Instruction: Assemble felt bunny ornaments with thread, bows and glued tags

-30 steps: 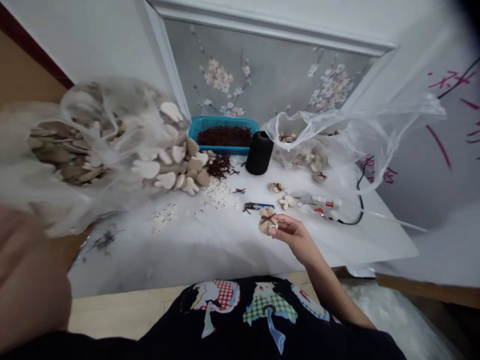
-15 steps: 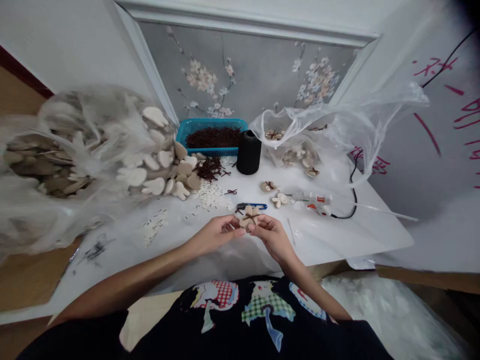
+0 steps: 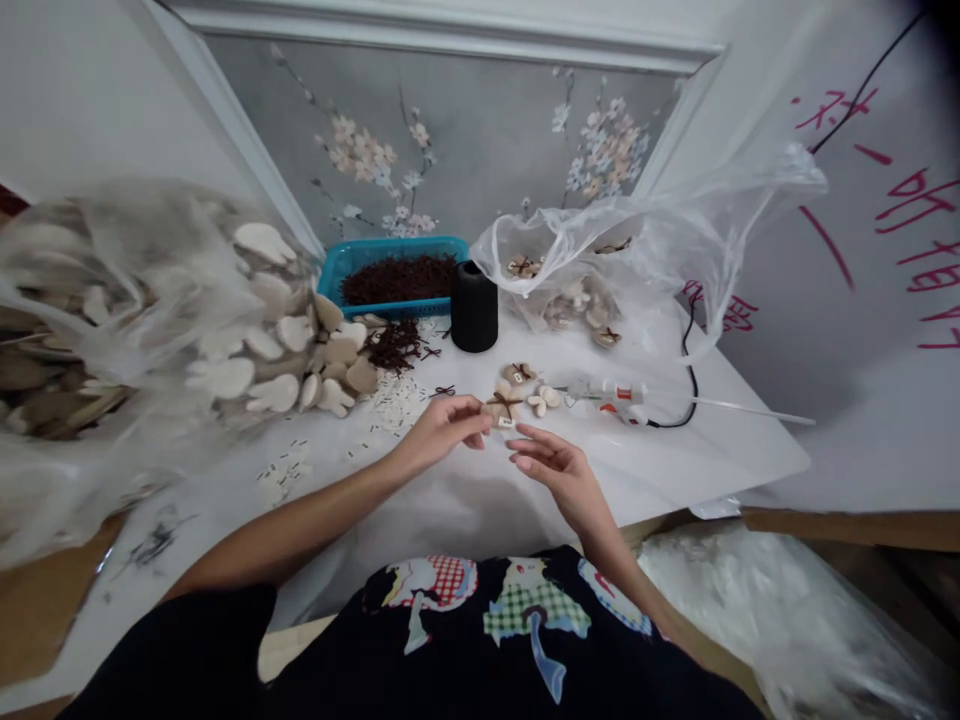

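My left hand [image 3: 448, 430] pinches the edge of a beige felt piece [image 3: 495, 406], which carries a brown bow and a small white label. My right hand [image 3: 553, 466] is open just to the right of that piece, fingers apart and holding nothing. Beyond the held piece lies another beige piece with a bow and label [image 3: 517, 373]. A whitish felt shape [image 3: 544, 401] rests beside it, near the tip of a clear glue gun [image 3: 616, 392] with an orange-red mark.
A blue basket [image 3: 330, 297] of brown bows stands at the back, beside a black cone-shaped spool [image 3: 474, 310]. Loose felt pieces [image 3: 274, 394] spill from a plastic bag on the left. Small white labels [image 3: 396, 402] lie scattered. A clear bag [image 3: 581, 298] holds bowed pieces.
My right hand has let go of the felt piece and opened. My left hand has carried the piece forward over the table. The view has shifted, and the blue tool is now out of sight.
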### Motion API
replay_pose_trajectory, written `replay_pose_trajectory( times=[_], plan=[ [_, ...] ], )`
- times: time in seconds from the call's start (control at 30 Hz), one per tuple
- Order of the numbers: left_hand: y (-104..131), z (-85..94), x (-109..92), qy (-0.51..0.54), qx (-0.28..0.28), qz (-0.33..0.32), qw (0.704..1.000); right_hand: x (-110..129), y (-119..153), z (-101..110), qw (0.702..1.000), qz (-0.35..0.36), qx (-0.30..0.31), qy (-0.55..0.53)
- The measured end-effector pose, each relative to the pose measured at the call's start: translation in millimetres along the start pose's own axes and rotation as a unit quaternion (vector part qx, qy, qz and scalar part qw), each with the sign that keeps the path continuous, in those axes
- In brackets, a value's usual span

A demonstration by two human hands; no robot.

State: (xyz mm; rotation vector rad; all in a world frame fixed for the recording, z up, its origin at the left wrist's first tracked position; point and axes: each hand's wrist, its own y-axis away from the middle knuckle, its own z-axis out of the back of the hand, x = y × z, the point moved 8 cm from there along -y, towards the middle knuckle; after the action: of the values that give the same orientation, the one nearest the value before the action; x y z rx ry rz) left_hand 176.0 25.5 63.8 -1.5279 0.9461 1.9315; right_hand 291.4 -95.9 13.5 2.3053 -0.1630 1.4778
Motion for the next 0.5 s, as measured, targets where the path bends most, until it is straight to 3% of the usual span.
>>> replay_pose_trajectory(
  times=[0.17, 0.27, 0.4, 0.5],
  plan=[
    [-23.4, 24.4, 3.5, 0.015, -0.024, 0.013, 1.0, -20.7, 30.8, 78.8, 0.988, -0.009, -0.142, 0.062],
    [-31.3, 34.1, 10.8, -0.016, -0.027, 0.011, 0.999, -31.1, 42.2, 112.3, 0.975, 0.012, -0.217, 0.039],
    [-63.2, 24.6, 13.2, -0.143, -0.037, -0.028, 0.989, -19.1, 47.1, 133.8, 0.953, 0.078, -0.293, 0.01],
    [-90.9, 2.5, -2.8, -0.319, -0.06, -0.149, 0.934, -7.0, 49.9, 139.8, 0.94, 0.096, -0.326, 0.034]
  ],
)
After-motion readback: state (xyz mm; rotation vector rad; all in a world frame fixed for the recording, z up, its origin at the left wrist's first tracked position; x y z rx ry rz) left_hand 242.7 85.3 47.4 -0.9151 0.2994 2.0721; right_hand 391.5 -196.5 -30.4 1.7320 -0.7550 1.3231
